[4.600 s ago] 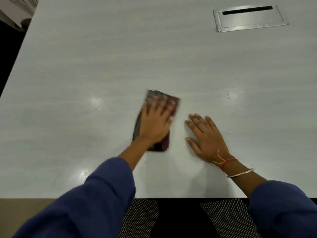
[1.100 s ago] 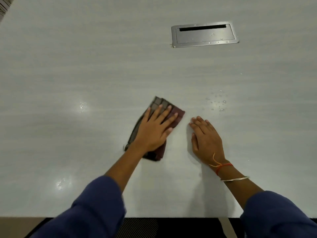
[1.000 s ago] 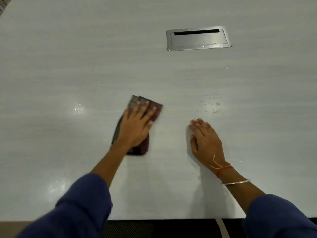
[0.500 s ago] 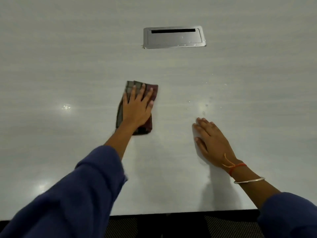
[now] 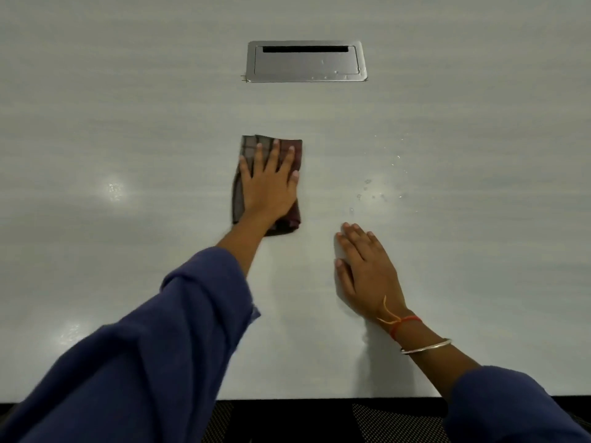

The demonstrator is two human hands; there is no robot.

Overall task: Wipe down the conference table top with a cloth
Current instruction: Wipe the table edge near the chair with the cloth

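A folded dark checked cloth (image 5: 256,145), maroon and grey, lies flat on the pale grey conference table top (image 5: 128,123). My left hand (image 5: 268,187) presses down on it with fingers spread, covering most of it. My right hand (image 5: 364,270) rests flat on the table to the right, nearer the front edge, holding nothing. Small water droplets (image 5: 367,187) sit on the surface just beyond my right hand's fingertips.
A silver metal cable hatch (image 5: 305,62) with a dark slot is set into the table beyond the cloth, with a few droplets on its lid. The table's front edge (image 5: 319,398) runs along the bottom, with dark mesh chair backs (image 5: 383,420) below it.
My left hand has slid the cloth away from me, toward the cable hatch. My right hand stays planted on the table. The view has shifted so the hatch appears nearer the centre.
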